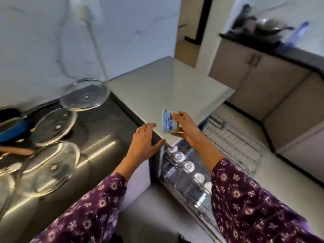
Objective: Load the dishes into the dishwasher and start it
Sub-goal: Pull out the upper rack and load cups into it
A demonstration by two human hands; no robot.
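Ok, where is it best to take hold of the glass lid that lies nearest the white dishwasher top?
Probably grip the glass lid by its near rim, coming from the front right, where the counter is bare: the centre shows only a small fitting, no knob.

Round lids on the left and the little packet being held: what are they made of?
The round lids look like clear glass: the counter shows through them and their rims glint. The packet, pinched by the right hand, seems to be thin glossy plastic film, printed blue and white; coated paper is possible.
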